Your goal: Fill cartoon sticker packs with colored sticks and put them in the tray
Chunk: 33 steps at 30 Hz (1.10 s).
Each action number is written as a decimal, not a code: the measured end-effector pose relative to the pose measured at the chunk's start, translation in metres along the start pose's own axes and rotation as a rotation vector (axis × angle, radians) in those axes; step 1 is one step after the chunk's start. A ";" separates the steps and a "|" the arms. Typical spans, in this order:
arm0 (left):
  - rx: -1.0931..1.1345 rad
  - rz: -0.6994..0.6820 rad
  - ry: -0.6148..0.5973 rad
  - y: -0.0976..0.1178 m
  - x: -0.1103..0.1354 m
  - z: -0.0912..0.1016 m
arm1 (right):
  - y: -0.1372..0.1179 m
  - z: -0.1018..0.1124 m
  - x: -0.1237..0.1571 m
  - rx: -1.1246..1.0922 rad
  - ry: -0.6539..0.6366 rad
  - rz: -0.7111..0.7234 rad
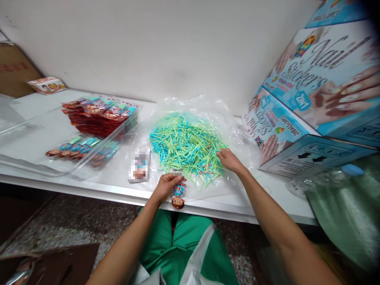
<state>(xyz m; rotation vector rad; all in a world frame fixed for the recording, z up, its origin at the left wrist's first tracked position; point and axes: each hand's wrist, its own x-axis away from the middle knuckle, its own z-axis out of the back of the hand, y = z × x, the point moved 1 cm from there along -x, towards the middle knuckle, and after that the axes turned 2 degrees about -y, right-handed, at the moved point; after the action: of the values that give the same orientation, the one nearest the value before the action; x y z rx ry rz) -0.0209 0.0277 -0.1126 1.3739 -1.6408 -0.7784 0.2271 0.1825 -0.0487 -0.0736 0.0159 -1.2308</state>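
My left hand (166,187) pinches a small packet (178,196) with a cartoon head at its lower end, held over the table's front edge. At the right side of a heap of thin green and blue sticks (187,146), my right hand (229,159) has its fingers closed at the sticks; what they grip, if anything, is too small to make out. The heap lies on a clear plastic sheet (237,134). Left of my left hand, a card or packet (139,165) with a blurred-out print lies flat.
A clear plastic tray (63,173) on the left holds a stack of red packets (92,118) and a row of cartoon-head packets (75,148). Nail-sticker boxes (299,85) stand at right, near a plastic bottle (320,180). A small box (46,85) sits at back left.
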 end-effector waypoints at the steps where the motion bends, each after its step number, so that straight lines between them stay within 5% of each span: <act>1: 0.000 -0.003 0.000 0.000 0.000 0.000 | -0.001 0.000 0.002 -0.010 0.017 -0.019; 8: -0.023 -0.008 0.000 0.000 0.002 -0.001 | -0.005 0.000 0.016 -0.130 -0.008 -0.044; 15: -0.048 -0.001 -0.003 0.000 0.002 -0.001 | -0.033 -0.034 0.021 -0.252 -0.111 -0.096; 23: -0.110 -0.035 0.016 0.002 0.004 -0.002 | -0.032 -0.032 0.016 -0.526 0.034 -0.139; 33: -0.088 -0.027 -0.001 0.000 0.003 -0.001 | -0.059 -0.050 0.056 -0.941 0.243 -0.011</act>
<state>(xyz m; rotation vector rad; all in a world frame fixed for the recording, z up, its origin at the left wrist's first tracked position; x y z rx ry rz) -0.0203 0.0249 -0.1113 1.3357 -1.5730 -0.8573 0.1879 0.1079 -0.0931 -0.7389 0.8076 -1.1474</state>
